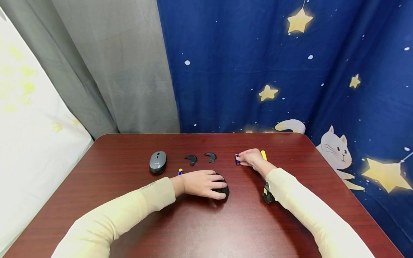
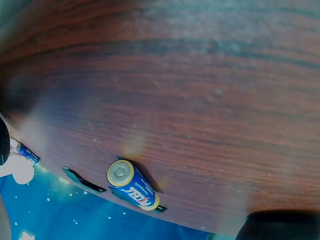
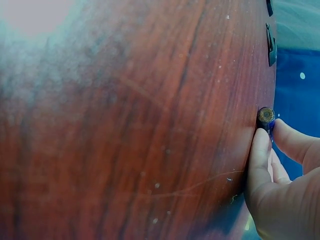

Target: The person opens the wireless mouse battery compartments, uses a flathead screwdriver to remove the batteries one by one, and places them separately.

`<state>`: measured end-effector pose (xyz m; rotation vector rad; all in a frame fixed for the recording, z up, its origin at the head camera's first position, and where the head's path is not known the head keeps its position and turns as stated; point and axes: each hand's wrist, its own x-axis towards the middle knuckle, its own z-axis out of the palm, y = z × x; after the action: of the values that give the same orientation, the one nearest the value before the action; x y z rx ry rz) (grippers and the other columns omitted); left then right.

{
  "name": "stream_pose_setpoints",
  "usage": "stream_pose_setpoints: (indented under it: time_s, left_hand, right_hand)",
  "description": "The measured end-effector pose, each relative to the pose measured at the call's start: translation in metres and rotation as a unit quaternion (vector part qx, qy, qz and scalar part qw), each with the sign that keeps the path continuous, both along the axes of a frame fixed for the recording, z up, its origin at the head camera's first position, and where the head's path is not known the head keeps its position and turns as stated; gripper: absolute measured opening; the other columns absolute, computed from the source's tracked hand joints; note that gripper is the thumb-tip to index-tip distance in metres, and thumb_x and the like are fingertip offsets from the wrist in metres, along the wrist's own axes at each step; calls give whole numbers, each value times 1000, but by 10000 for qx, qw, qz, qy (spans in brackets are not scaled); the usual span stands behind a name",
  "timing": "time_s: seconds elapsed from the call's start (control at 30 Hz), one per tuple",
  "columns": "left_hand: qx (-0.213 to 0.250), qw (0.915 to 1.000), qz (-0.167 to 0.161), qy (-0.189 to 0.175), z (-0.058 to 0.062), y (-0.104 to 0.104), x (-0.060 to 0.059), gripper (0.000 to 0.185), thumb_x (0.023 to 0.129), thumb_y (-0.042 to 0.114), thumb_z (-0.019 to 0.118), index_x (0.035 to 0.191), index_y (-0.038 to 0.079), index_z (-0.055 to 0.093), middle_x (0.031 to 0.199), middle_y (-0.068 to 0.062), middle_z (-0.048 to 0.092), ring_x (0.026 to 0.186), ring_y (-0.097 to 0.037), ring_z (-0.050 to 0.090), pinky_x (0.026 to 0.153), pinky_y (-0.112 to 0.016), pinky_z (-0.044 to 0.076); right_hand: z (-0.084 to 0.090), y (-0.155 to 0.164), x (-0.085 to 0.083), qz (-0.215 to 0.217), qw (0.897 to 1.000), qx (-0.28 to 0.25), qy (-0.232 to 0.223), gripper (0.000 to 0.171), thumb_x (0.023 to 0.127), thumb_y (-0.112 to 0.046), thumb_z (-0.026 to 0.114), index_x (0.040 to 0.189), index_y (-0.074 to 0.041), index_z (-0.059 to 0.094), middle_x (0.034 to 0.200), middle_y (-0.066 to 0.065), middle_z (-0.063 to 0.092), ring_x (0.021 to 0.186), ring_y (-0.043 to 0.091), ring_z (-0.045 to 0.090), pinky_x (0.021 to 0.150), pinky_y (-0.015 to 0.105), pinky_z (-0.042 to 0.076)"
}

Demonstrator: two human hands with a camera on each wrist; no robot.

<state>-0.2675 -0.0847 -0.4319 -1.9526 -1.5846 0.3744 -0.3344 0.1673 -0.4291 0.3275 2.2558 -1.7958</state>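
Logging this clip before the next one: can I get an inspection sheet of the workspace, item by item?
Surface: dark red wooden table, wood grain visible, a few pale specks in the wrist views.
Job's things: black mouse under the left hand; blue battery pinched by the right hand.
Clutter: grey mouse; two black curved covers; second blue battery by the left wrist; yellow item behind the right hand.
Grippers: left grips the black mouse; right pinches its battery.
Cables: nothing seen.
Surroundings: grey curtain; blue star-and-cat cloth.
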Motion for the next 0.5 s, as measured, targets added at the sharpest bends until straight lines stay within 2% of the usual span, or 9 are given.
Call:
stream_pose_setpoints:
  time_s: [0.13, 0.3, 0.5]
  left_hand:
    - [-133, 9999, 75, -27, 1, -2, -1, 28, 106, 31, 35, 126, 20, 52, 124, -7, 58, 111, -25, 55, 86, -36, 48]
    - [-225, 9997, 75, -73, 2, -4, -3, 29, 106, 32, 36, 127, 20, 51, 126, -8, 57, 112, -26, 53, 89, -35, 48]
    - [-234, 9996, 52, -143, 1, -6, -3, 32, 103, 39, 43, 127, 19, 51, 126, -8, 56, 112, -27, 53, 89, -35, 48]
  right_hand:
    - [1, 0, 0, 50, 10000, -17, 27, 29, 86, 2, 71, 113, 10, 64, 109, 21, 67, 84, 15, 67, 76, 29, 55]
    - [2, 1, 0, 171, 9998, -78, 62, 25, 83, 3, 73, 106, 10, 66, 104, 22, 67, 83, 17, 68, 72, 28, 56]
    - [0, 0, -1, 18, 10000, -47, 6, 30, 86, 3, 69, 114, 11, 64, 111, 22, 65, 85, 15, 67, 76, 29, 55]
